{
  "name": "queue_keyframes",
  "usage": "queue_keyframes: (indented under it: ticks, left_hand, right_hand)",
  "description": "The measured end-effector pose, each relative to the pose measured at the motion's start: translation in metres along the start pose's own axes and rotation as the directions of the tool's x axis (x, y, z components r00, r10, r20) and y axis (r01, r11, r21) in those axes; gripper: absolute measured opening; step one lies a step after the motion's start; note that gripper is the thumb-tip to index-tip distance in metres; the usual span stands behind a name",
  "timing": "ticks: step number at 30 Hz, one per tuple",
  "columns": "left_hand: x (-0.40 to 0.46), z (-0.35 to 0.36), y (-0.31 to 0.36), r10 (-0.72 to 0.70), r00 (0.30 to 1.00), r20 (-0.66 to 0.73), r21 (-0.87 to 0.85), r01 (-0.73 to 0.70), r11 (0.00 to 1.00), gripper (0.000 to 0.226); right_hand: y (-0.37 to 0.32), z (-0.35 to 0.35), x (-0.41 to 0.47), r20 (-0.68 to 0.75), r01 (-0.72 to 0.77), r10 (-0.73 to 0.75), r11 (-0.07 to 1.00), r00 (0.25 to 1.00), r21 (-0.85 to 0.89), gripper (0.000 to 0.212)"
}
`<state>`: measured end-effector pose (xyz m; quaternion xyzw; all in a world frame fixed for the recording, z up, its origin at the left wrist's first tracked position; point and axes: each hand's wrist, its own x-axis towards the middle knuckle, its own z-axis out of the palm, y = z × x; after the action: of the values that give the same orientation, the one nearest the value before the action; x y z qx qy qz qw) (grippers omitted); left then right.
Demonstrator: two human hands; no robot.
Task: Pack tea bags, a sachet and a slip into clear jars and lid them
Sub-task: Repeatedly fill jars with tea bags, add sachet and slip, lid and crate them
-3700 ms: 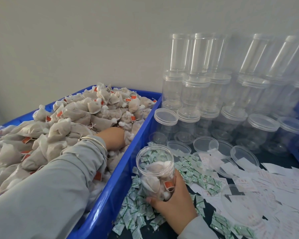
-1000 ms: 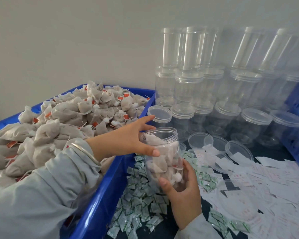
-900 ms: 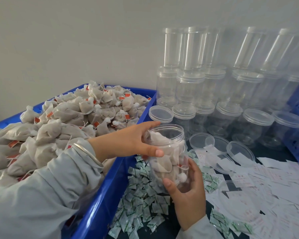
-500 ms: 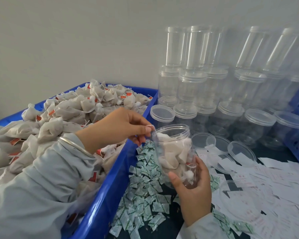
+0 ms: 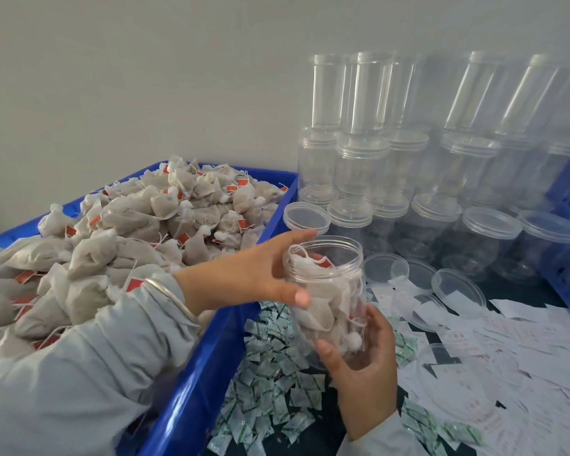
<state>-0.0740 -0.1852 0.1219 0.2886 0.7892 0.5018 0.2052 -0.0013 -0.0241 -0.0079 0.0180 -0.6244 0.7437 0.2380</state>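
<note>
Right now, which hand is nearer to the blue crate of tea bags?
Left. The left hand is beside the blue crate, fingers at the mouth of the jar. The right hand grips the jar's base, farther right.

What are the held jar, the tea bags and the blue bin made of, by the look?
Jar: clear glossy plastic, probably; contents show through the thin wall, moulded thread rings at the neck.
Tea bags: matte off-white mesh or nonwoven, likely; soft and creased, with strings and red tags.
Bin: rigid blue plastic, semi-gloss; light streaks along its smooth rounded rim.
</note>
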Motion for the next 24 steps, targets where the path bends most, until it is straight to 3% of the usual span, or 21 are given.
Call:
queue_keyframes:
  ticks: [3, 6, 9, 11, 13, 14, 18, 24]
  left_hand:
    - [0.003, 0.006, -0.005, -0.016, 1.0, -0.009, -0.018, 0.016, 1.0, 0.117]
    - [0.006, 0.008, -0.006, 0.024, 0.981, -0.191, -0.048, -0.034, 0.998, 0.095]
    - [0.009, 0.009, -0.007, 0.049, 0.923, -0.382, -0.088, -0.089, 0.992, 0.084]
    - [0.011, 0.009, -0.009, 0.051, 0.894, -0.446, -0.058, -0.085, 0.995, 0.089]
    - [0.011, 0.008, -0.011, 0.038, 0.874, -0.484, -0.027, -0.058, 0.998, 0.094]
    - [0.011, 0.008, -0.011, 0.028, 0.87, -0.492, -0.016, -0.041, 0.999, 0.095]
    - [0.012, 0.01, -0.011, 0.008, 0.885, -0.466, 0.019, 0.001, 1.0, 0.096]
    - [0.013, 0.01, -0.011, -0.004, 0.895, -0.445, 0.099, 0.054, 0.994, 0.103]
  right_hand:
    - [0.002, 0.0, 0.003, 0.071, -0.021, 0.019, 1.0, 0.997, 0.018, 0.08]
    - [0.004, -0.003, 0.009, 0.248, -0.102, 0.085, 0.993, 0.965, 0.056, 0.093]
    - [0.0, -0.01, 0.018, 0.411, -0.011, 0.139, 0.954, 0.901, -0.299, 0.097]
    - [0.001, -0.013, 0.021, 0.446, 0.14, 0.215, 0.757, 0.869, -0.639, 0.078]
    - [0.007, -0.015, 0.02, 0.495, 0.313, 0.25, 0.525, 0.832, -0.792, 0.061]
    - [0.009, -0.015, 0.02, 0.523, 0.367, 0.25, 0.476, 0.815, -0.8, 0.054]
    - [0.013, -0.012, 0.018, 0.578, 0.456, 0.187, 0.443, 0.795, -0.772, 0.03]
    - [0.012, -0.011, 0.017, 0.531, 0.437, 0.175, 0.39, 0.829, -0.811, 0.036]
